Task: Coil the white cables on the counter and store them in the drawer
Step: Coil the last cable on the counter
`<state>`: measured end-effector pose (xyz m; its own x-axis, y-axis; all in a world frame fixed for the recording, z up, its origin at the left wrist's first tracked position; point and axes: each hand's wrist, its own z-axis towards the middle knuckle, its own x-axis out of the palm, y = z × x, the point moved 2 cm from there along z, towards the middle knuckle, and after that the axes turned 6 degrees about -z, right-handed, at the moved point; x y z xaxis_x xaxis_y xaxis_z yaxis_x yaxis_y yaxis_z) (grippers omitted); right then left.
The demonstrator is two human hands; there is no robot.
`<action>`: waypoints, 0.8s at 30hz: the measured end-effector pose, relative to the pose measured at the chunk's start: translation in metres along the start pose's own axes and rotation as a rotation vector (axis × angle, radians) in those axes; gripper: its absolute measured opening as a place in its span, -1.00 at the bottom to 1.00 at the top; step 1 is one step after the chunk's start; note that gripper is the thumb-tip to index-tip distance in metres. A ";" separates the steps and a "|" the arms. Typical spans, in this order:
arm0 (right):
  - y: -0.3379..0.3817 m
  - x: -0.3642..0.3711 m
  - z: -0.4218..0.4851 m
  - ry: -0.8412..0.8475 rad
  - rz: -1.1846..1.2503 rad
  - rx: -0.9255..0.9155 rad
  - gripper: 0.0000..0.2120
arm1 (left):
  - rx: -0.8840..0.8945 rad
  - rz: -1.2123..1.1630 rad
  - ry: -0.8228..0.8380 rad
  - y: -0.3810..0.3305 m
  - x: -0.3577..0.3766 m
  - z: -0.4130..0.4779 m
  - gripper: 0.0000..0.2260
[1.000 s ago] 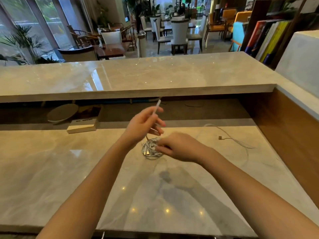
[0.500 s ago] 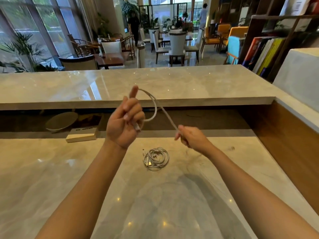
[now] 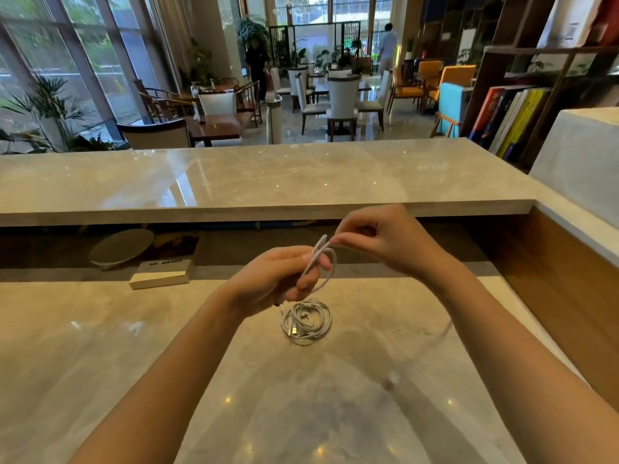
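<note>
1. The right hand is pinching the white cable, now just beside the left hand rather than apart.
2. The left hand is gripping the cable's loop.
3. The coiled cable is still lying on the counter.

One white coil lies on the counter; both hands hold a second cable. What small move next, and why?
Probably the right hand should lay another loop onto the left hand: the thin white cable they hold shows barely one loop, and its blurred tail hangs loose to the right. The wound white bundle on the marble counter looks done.
</note>
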<state>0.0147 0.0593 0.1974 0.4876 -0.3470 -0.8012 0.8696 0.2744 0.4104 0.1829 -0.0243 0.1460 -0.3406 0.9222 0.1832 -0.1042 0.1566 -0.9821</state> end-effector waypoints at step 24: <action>-0.005 0.030 -0.008 -0.024 0.808 0.613 -0.73 | 0.129 -0.913 -0.002 -0.002 0.021 0.018 -0.80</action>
<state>0.0245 0.0550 0.1673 0.9429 -0.2812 -0.1786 0.1655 -0.0699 0.9837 0.1593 -0.0119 0.1524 -0.0768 0.4592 0.8850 -0.4365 0.7826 -0.4439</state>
